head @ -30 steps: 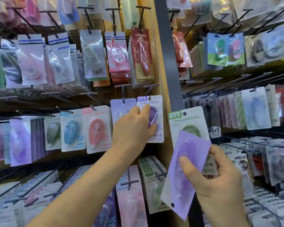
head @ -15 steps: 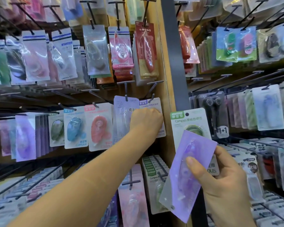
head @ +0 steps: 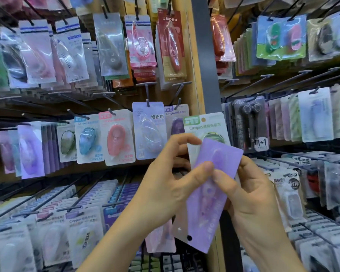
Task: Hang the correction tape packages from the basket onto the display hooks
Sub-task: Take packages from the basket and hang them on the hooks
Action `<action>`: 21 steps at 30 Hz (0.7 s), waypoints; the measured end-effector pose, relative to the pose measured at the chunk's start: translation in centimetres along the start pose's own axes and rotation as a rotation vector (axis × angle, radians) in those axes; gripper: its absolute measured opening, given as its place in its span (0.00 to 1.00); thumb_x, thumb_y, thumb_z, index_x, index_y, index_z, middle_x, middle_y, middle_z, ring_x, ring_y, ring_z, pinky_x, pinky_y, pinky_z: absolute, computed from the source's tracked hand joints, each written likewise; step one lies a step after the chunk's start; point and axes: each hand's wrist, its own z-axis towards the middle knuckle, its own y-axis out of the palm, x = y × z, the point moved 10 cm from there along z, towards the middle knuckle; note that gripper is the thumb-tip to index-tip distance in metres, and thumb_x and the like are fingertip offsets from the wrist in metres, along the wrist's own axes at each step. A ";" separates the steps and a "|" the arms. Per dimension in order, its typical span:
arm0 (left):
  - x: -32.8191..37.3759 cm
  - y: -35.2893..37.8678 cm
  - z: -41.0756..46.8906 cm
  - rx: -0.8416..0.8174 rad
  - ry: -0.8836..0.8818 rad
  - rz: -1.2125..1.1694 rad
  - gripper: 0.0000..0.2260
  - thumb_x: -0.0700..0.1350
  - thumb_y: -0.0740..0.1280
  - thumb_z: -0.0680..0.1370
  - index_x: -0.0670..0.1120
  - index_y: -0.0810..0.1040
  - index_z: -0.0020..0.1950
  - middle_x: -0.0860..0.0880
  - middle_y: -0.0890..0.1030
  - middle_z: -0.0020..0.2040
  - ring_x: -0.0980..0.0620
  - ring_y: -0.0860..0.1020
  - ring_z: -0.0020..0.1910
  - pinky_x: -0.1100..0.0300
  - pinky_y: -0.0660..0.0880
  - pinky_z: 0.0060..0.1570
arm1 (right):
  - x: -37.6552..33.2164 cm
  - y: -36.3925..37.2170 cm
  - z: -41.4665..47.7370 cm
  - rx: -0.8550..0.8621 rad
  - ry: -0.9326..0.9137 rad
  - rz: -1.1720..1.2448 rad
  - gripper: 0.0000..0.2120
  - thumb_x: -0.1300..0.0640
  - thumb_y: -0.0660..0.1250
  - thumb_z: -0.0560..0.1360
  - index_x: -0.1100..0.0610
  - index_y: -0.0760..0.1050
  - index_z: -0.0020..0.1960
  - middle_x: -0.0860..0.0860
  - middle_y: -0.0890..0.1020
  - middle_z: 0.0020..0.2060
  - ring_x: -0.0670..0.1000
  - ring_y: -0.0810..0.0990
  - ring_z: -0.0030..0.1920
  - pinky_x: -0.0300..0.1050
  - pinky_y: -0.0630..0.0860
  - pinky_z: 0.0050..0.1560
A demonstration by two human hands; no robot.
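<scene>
Jointly, L hand [head: 165, 183], R hand [head: 253, 197] hold 1 purple pkg [head: 210, 209]

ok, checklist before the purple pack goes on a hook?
1. Grip: left hand and right hand both pinch the purple package: ok.
2. Orientation: its hang hole is at the lower end, pointing down: not ok, flip first.
3. One pack only: a green-label Campus package sits right behind it, between the hands: not ok.
4. Target hook: a purple stack hangs far left, but whether it is the same product: cannot tell.
5. Basket stock: basket not in view: cannot tell.
</scene>
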 end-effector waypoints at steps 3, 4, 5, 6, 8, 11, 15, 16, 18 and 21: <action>-1.4 0.1 -2.2 -0.029 -0.080 0.104 0.27 0.58 0.77 0.63 0.66 0.72 0.59 0.58 0.77 0.48 0.54 0.77 0.45 0.59 0.78 0.39 | 0.1 -0.2 -0.2 0.052 0.016 0.037 0.12 0.56 0.79 0.63 0.51 0.84 0.47 0.54 0.86 0.44 0.52 0.83 0.41 0.45 0.82 0.42; -1.8 0.3 -2.8 -0.039 -0.109 0.107 0.30 0.56 0.79 0.62 0.68 0.71 0.61 0.57 0.77 0.48 0.53 0.78 0.45 0.57 0.79 0.37 | 0.0 -0.1 -0.3 0.054 0.014 0.018 0.12 0.56 0.77 0.63 0.50 0.84 0.46 0.53 0.86 0.43 0.52 0.83 0.41 0.47 0.82 0.42; -2.0 0.3 -3.3 -0.040 -0.132 0.100 0.32 0.54 0.80 0.62 0.70 0.70 0.61 0.55 0.78 0.48 0.50 0.79 0.43 0.54 0.80 0.37 | 0.0 0.1 -0.5 0.050 0.014 0.006 0.11 0.54 0.75 0.63 0.50 0.84 0.46 0.53 0.86 0.43 0.52 0.83 0.41 0.48 0.83 0.42; -2.2 0.2 -3.7 -0.030 -0.143 0.070 0.33 0.51 0.80 0.63 0.70 0.70 0.61 0.52 0.80 0.48 0.48 0.80 0.41 0.51 0.80 0.40 | 0.1 0.4 -0.7 0.047 0.021 0.011 0.11 0.53 0.74 0.64 0.50 0.84 0.46 0.52 0.86 0.43 0.51 0.83 0.40 0.48 0.82 0.40; -2.2 -0.4 -4.2 0.010 -0.129 -0.034 0.31 0.47 0.79 0.63 0.68 0.73 0.61 0.47 0.82 0.46 0.44 0.82 0.41 0.46 0.80 0.44 | 0.0 0.7 -1.0 0.066 0.027 0.050 0.11 0.49 0.72 0.63 0.50 0.85 0.44 0.51 0.86 0.41 0.49 0.83 0.36 0.44 0.80 0.34; -1.8 -3.2 -5.0 0.160 -0.090 -0.116 0.28 0.48 0.79 0.60 0.66 0.77 0.56 0.46 0.83 0.44 0.48 0.82 0.37 0.54 0.79 0.37 | -0.5 -0.2 -1.1 0.130 -0.026 -0.033 0.06 0.52 0.72 0.64 0.46 0.84 0.41 0.50 0.84 0.44 0.48 0.82 0.38 0.42 0.80 0.31; -1.3 -7.9 -6.2 0.358 -0.096 0.127 0.15 0.53 0.79 0.69 0.64 0.81 0.51 0.52 0.82 0.43 0.50 0.72 0.26 0.57 0.73 0.26 | -1.4 -0.8 -1.3 0.136 -0.061 -0.073 0.14 0.58 0.72 0.65 0.47 0.76 0.49 0.53 0.84 0.49 0.55 0.84 0.44 0.45 0.80 0.30; -1.1 -8.3 -6.3 0.352 -0.086 0.224 0.10 0.52 0.77 0.71 0.64 0.82 0.49 0.59 0.80 0.40 0.59 0.71 0.26 0.63 0.70 0.29 | -1.6 -0.6 -1.4 0.118 -0.053 -0.057 0.18 0.59 0.72 0.65 0.49 0.73 0.52 0.54 0.85 0.48 0.55 0.85 0.43 0.45 0.80 0.29; -0.9 -7.9 -6.3 0.316 -0.086 0.320 0.07 0.52 0.70 0.72 0.63 0.84 0.46 0.63 0.76 0.39 0.64 0.74 0.33 0.72 0.68 0.33 | -1.6 0.3 -1.7 0.074 -0.019 -0.037 0.20 0.59 0.72 0.64 0.50 0.72 0.55 0.54 0.86 0.47 0.55 0.85 0.41 0.45 0.80 0.28; -1.0 -7.1 -6.3 0.291 -0.122 0.225 0.08 0.54 0.68 0.72 0.61 0.86 0.47 0.61 0.77 0.42 0.63 0.77 0.41 0.73 0.70 0.41 | -0.4 2.7 -2.2 -0.035 0.063 -0.042 0.20 0.59 0.72 0.64 0.49 0.78 0.55 0.55 0.86 0.46 0.56 0.85 0.39 0.45 0.79 0.26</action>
